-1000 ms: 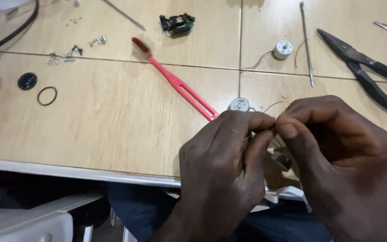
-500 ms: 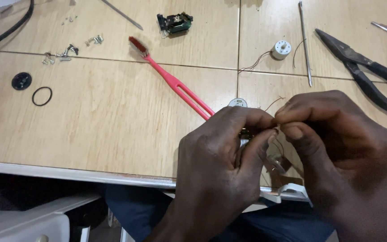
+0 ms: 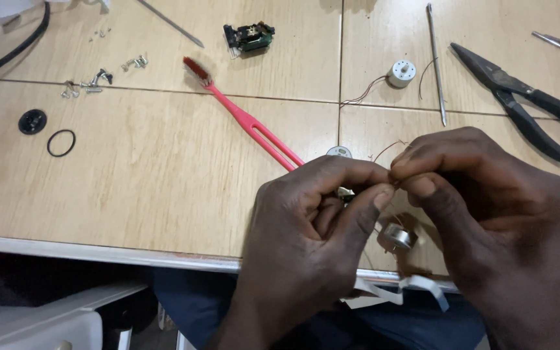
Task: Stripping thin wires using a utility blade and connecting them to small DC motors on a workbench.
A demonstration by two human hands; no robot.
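Here, both hands pinching thin wire at the surface's near edge.
Left hand (image 3: 306,227) and right hand (image 3: 487,207) are pressing fingertips together on copper wire (image 3: 390,146); small motor (image 3: 396,235) is dangling beneath, wiring unfinished.

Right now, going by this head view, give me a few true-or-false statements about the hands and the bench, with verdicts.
1. Both hands, left hand and right hand, pinch thin wires together. True.
2. The pink toothbrush is held in the right hand. False: it lies on the table.
3. A small round motor hangs below the fingers. True.
4. The black pliers lie by the left hand. False: they lie at far right.
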